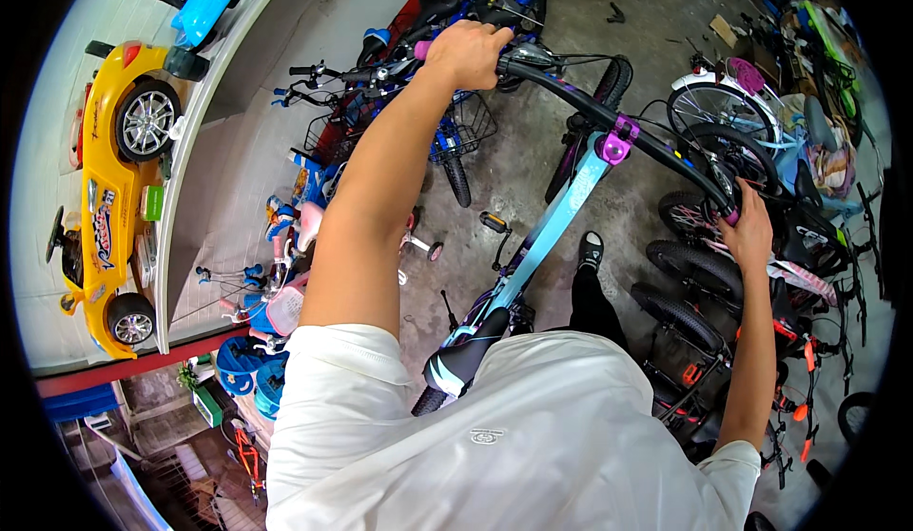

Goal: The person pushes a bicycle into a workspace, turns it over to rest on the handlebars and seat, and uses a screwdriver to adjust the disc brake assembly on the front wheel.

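Observation:
A bicycle with a light blue frame [559,219] stands in front of me, slanting from lower left to upper right. My left hand [466,54] is wrapped round the left end of its black handlebar [580,101], a purple tip sticking out past the fist. At the other end, my right hand [748,231] grips the right side of the bar beside another purple tip. A purple stem clamp [618,141] holds the bar's middle. The black saddle [468,352] sits by my left side, partly under my shirt. One pedal [494,222] shows left of the frame.
Blue bicycles [456,132] crowd the far left, and smaller children's bikes [285,293] the near left. Along the right stands a row of bikes with thick tyres [680,317]. A yellow toy car [109,193] rests on a white raised ledge. My shoe [591,250] is on the concrete floor.

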`<state>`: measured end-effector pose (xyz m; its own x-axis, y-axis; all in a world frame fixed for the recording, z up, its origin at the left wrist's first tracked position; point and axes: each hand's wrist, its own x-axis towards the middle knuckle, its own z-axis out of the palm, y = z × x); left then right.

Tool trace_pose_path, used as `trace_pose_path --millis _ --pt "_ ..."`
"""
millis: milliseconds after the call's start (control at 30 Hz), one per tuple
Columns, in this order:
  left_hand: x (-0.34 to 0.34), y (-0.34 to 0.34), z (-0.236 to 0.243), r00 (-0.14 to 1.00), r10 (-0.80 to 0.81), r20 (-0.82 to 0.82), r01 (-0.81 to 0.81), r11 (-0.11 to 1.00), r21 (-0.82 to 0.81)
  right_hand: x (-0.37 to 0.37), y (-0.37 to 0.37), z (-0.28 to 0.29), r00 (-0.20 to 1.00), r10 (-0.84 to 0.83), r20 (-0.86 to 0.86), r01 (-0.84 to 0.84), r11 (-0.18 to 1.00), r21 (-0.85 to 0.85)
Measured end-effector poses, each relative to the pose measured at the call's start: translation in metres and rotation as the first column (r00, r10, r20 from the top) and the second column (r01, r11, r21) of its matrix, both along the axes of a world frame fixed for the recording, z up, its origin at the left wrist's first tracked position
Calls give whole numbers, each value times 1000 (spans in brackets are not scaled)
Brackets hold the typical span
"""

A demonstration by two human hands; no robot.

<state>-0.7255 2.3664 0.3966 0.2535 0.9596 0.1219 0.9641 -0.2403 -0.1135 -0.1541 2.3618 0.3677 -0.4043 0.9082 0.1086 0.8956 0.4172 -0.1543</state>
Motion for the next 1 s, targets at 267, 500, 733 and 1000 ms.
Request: trace_pose_path --millis 267,500,733,1000 --pt "3 -2 5 999 3 -32 -3 1000 -25 -5 -17 2 1000 -22 -6 21 1000 -3" --pt "5 29 9 995 -1 -96 -4 999 -48 -4 -6 -2 998 -61 -18 61 998 -4" --pt "10 52 12 997 22 -77 -28 997 -73 -8 16 1 998 -69 -15 69 998 -1" --pt "-8 57 -2 985 -166 53 162 984 73 1 18 -4 999 -25 -23 24 999 -23"
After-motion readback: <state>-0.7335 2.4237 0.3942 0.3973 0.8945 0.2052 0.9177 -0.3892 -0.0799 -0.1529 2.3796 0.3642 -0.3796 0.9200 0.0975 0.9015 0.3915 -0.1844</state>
